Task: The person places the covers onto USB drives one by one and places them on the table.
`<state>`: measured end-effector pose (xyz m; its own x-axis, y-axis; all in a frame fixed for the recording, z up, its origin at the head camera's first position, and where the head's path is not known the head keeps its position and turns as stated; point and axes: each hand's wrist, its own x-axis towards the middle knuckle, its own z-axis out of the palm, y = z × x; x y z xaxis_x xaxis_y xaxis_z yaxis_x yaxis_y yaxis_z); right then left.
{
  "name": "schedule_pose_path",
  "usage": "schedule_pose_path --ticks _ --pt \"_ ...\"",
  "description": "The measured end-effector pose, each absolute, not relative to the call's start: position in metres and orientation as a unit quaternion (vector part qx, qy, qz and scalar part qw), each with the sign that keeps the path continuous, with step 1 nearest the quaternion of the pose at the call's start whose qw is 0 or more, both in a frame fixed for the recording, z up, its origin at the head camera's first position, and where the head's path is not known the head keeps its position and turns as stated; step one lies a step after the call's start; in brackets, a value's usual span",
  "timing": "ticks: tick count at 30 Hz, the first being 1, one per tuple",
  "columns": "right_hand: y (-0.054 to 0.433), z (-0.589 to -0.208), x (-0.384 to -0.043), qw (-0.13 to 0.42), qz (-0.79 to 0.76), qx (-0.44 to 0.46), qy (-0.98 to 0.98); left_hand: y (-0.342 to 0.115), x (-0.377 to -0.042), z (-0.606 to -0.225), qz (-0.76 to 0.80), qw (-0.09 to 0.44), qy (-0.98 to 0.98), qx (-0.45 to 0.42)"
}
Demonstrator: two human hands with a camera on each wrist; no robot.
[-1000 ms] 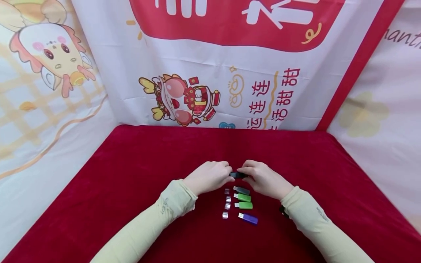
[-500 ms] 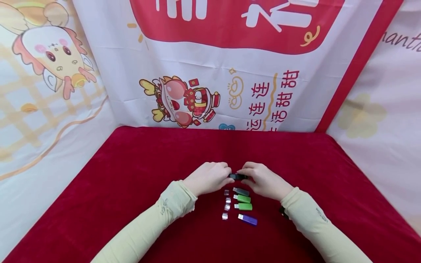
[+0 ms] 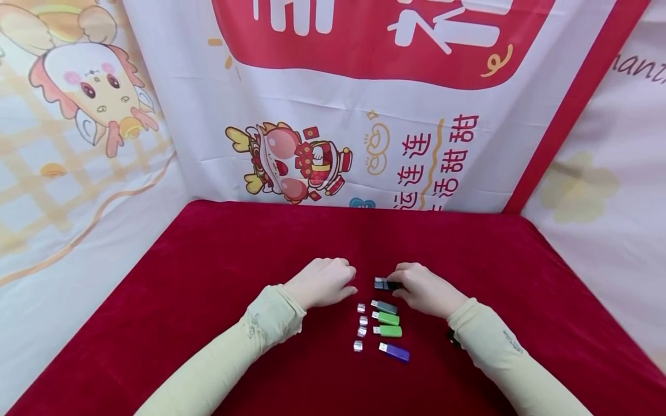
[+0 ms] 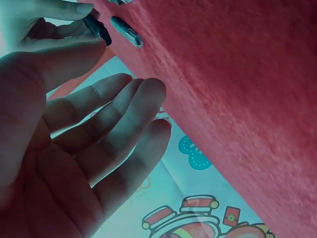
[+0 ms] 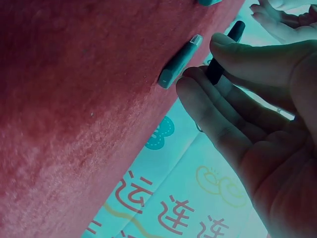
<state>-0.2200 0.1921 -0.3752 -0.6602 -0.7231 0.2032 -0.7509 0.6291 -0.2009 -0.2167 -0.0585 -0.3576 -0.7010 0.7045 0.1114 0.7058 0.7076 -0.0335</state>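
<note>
A black USB flash drive (image 3: 382,283) is pinched between the thumb and fingers of my right hand (image 3: 424,289). Its left end sticks out of the grip, and the right wrist view shows the dark drive (image 5: 237,32) between thumb and fingertips. My left hand (image 3: 322,283) is apart from it, a short way to the left. In the left wrist view the fingers of this hand (image 4: 99,134) are loosely bent with nothing between them. Closest to the right hand on the cloth lies a grey USB flash drive (image 3: 385,307), its metal plug bare and pointing left.
Nearer the front lie two green flash drives (image 3: 389,331) and a purple one (image 3: 396,352), plugs to the left. A column of several small clear caps (image 3: 362,331) lies left of them. Red cloth (image 3: 250,248) covers the table; a printed curtain (image 3: 322,86) hangs behind.
My left hand has let go of the black flash drive and drawn away to the left. The right hand still holds the drive, its left end now in plain sight.
</note>
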Motion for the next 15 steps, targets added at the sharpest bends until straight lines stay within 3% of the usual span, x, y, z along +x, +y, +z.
schedule_pose_path --ticks 15 --pt "0.1872 -0.3781 -0.2203 0.029 0.092 0.416 -0.904 -0.0614 -0.2152 -0.3577 -0.003 0.041 -0.922 -0.384"
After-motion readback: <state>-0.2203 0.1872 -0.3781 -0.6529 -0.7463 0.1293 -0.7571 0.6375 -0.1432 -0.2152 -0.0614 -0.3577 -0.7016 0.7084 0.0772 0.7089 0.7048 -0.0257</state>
